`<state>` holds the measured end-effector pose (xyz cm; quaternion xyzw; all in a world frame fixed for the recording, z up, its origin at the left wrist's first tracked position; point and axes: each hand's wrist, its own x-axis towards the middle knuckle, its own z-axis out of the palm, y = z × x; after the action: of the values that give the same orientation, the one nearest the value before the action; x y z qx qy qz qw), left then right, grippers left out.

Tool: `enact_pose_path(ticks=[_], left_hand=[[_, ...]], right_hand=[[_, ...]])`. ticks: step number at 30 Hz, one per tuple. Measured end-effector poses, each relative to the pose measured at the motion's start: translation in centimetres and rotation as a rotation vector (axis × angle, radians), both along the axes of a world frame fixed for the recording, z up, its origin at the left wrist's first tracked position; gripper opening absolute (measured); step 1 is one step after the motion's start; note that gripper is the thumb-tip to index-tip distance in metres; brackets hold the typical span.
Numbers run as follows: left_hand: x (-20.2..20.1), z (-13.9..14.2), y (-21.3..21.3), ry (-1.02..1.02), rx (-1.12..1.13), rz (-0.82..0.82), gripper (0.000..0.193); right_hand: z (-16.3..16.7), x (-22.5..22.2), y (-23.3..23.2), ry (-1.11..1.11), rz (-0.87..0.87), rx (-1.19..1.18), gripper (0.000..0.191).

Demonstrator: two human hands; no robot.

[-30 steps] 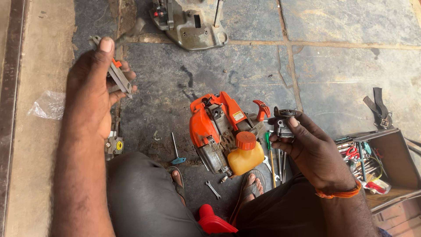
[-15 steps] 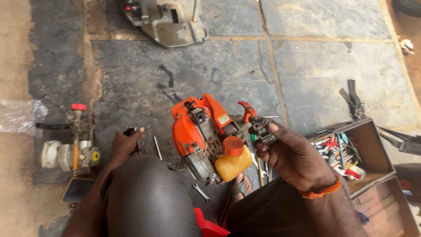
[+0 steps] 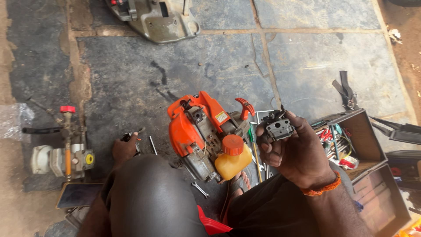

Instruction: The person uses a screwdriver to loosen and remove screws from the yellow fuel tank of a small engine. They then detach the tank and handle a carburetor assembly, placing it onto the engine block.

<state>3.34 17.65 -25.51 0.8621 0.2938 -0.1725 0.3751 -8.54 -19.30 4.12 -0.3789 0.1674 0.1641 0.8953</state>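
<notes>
Right hand: the right hand is raised in front of the lap, fingers curled round a small grey metal engine part, a blocky piece with holes in its face; it is gripped firmly, clear of the floor.
Left hand: the left hand is low, past the left knee, closed on a small tool with a red-marked grip, right at the floor.
Engine: the orange engine lies on the stone floor between the two hands, its cover off and bare metal showing, with a yellow fuel tank and orange cap at the near end.
Progress: I judge the engine part to be already off the engine, as it sits in the hand and apart from the body; the engine looks opened up and not put back together.
Part and engine: the held part is just to the right of the engine, not touching it.
Loose tools: a green-handled screwdriver lies beside the engine; a small wrench lies near the foot.
Right side: an open toolbox of mixed tools.
Left side: a second small machine with a red knob.
Far: a grey metal casing at the top edge.
</notes>
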Motion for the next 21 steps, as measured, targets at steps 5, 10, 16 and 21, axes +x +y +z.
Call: enact_pose_path(ticks=[5, 10, 16, 21], left_hand=[[0.5, 2.9, 1.1, 0.022, -0.075, -0.089, 0.081], [4.0, 16.1, 1.4, -0.085, -0.441, -0.319, 0.075], [3.3, 29.9, -5.3, -0.260, -0.121, -0.759, 0.061], [0.2, 28.3, -11.8, -0.205, 0.005, -0.895, 0.062]], right_hand=[[-0.9, 0.3, 0.4, 0.096, -0.088, -0.234, 0.051], [-0.9, 0.4, 1.6, -0.109, -0.026, -0.663, 0.037], [2.4, 3.0, 3.4, -0.348, 0.239, -1.120, 0.043], [3.3, 6.0, 4.5, -0.479, 0.382, -1.564, 0.046]])
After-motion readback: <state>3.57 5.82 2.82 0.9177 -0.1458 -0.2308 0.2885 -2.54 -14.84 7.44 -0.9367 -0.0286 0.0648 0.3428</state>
